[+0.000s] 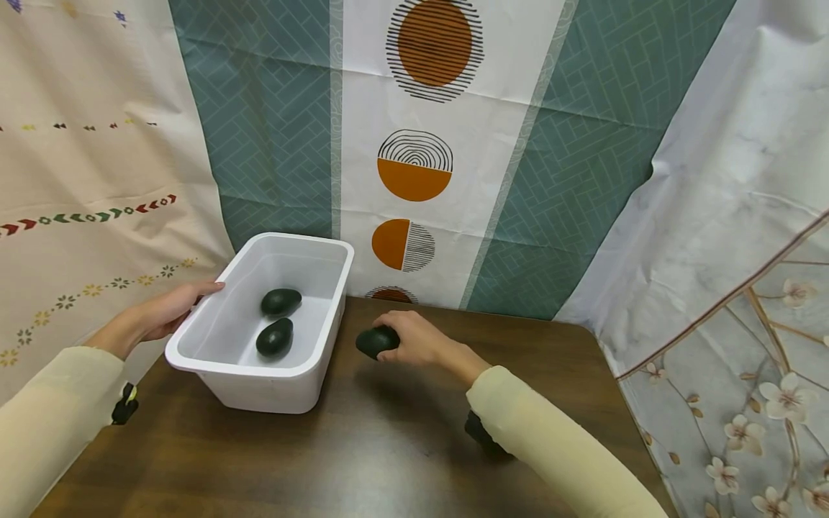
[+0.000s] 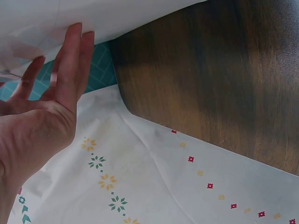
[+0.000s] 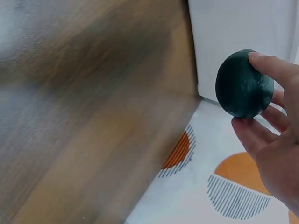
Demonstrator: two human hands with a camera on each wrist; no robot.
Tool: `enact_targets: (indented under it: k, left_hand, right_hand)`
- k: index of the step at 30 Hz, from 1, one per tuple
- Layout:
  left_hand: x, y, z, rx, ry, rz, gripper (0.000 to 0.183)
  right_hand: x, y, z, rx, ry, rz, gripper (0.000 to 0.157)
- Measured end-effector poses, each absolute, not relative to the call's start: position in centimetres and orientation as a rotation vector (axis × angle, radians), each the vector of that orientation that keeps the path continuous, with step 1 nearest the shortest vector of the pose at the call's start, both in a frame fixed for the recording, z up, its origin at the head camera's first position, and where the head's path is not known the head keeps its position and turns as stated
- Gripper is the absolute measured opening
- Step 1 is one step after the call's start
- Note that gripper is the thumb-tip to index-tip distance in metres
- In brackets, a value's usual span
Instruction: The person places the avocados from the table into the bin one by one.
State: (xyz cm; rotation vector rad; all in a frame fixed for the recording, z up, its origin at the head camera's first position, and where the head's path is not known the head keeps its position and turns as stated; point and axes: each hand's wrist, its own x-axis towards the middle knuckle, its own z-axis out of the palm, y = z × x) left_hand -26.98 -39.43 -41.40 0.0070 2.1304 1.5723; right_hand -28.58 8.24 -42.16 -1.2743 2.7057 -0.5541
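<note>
A white plastic tub [image 1: 259,392] stands on the left of the table, with two dark green avocados [image 1: 281,302] lying inside it. At its left side my left hand [image 1: 171,309] holds the tub, thumb at the rim; in the left wrist view the fingers [image 2: 70,65] lie against the outer wall. My right hand [image 1: 417,338] grips another avocado [image 1: 378,342] between thumb and fingers, held above the table to the right of the tub. In the right wrist view this avocado [image 3: 244,84] appears in front of the tub's white wall.
The brown wooden table [image 1: 388,460] reaches back to a patterned curtain [image 1: 278,122]. A cream cloth [image 1: 97,165] hangs at the left and a flowered white cloth [image 1: 732,345] at the right. Small dark devices [image 1: 125,405] sit under both wrists.
</note>
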Motion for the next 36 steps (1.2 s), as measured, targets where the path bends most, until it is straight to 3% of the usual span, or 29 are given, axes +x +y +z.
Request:
enact_targets:
  k: [36]
  left_hand:
    - [-26.7,-39.2,-41.2,-0.003,2.122,1.567,0.071]
  right_hand:
    - [-29.6,6.1,-35.8,-1.307,2.807,-0.692,0.057]
